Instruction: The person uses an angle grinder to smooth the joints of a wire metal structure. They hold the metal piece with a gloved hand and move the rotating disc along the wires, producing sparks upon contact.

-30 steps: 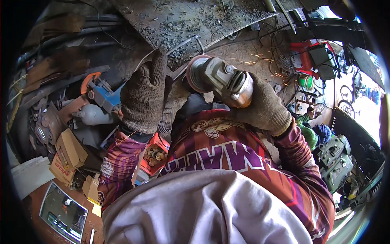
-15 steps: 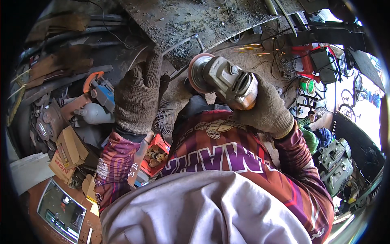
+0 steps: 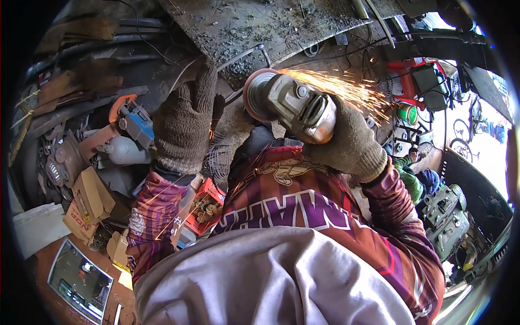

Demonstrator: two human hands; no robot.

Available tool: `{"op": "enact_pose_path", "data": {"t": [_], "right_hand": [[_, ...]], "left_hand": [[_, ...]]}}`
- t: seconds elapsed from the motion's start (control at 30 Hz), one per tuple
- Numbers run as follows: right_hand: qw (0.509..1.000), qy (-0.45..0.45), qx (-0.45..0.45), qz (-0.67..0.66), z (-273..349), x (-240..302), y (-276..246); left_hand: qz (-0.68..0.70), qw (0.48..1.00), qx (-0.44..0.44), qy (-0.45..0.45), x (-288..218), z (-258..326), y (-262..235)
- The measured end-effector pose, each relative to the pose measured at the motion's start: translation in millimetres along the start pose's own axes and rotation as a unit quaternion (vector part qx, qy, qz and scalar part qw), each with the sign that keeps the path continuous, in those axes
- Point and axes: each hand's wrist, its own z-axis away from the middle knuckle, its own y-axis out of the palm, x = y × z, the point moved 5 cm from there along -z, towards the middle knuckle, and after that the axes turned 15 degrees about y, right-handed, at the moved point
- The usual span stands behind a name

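Left hand (image 3: 183, 124): beside worktop (image 3: 287, 35) near corner; cannot tell its grip
Right hand (image 3: 353, 140): clamped around angle grinder (image 3: 299, 107)
Sparks (image 3: 344, 89): streaming from disc (image 3: 256, 95)
Hands: apart

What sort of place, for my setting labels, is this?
Probably a metalworking or repair workshop: an angle grinder is in use with sparks streaming beside it, a grit-strewn slab lies ahead, and what looks like a bulky machine casing sits at right.

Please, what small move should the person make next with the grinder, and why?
I would perhaps lift the angle grinder slightly with the right hand and look: bright sparks stream rightward from its disc, but the contact point is unclear.
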Motion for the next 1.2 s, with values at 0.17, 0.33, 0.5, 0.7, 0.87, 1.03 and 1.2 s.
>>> {"op": "enact_pose_path", "data": {"t": [0.17, 0.33, 0.5, 0.7, 0.87, 1.03, 1.2], "right_hand": [[0.999, -0.025, 0.007, -0.019, -1.3, 2.3, 2.5], [1.0, 0.005, 0.01, 0.009, -1.3, -0.8, -1.9], [0.999, -0.04, 0.003, -0.014, -4.6, -2.6, 0.8], [0.998, -0.057, -0.014, 0.001, -4.3, -0.6, -1.0], [1.0, -0.006, 0.009, -0.001, -2.4, 1.0, 0.1], [1.0, -0.007, 0.016, -0.008, -4.7, 1.8, -1.0], [1.0, -0.009, 0.013, -0.023, -4.9, -10.6, 5.4]], "left_hand": [[0.029, 0.999, -0.012, -0.009, 0.5, 0.2, 1.7], [0.013, 0.999, 0.022, -0.027, -0.3, 0.8, 4.0], [0.026, 1.0, -0.01, -0.01, -1.6, -1.7, -0.5], [0.021, 1.0, -0.002, -0.012, -1.4, 1.0, 4.3], [0.015, 0.999, 0.038, -0.03, -0.4, 4.1, 9.2], [0.005, 0.999, 0.04, -0.023, 2.4, 7.7, 14.5], [0.015, 1.0, -0.007, -0.02, -0.4, 2.3, 9.2]]}}
